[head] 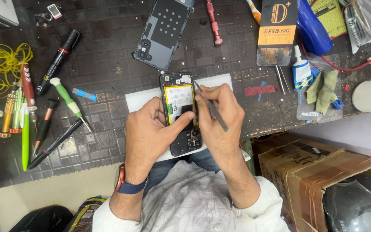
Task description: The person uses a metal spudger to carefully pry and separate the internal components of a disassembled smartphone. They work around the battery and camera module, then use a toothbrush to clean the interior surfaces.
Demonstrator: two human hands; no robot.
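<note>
An opened phone (178,88) with a yellow-edged battery lies face down on a white pad (140,99) at the bench's near edge. My left hand (151,133) grips the phone's left side, with the thumb pressed onto the battery. In my right hand (222,114) is a pair of metal tweezers (211,107), whose tips touch the phone's right edge near the top. The phone's grey back cover (164,32) lies apart, farther back on the bench.
Screwdrivers, pens and a green-handled tool (67,101) lie at the left, beside a yellow cord (5,60). At the right are a glue bottle (300,68), a cloth (323,88), a blue object and a red screwdriver (214,23). A cardboard box (318,172) stands below the bench.
</note>
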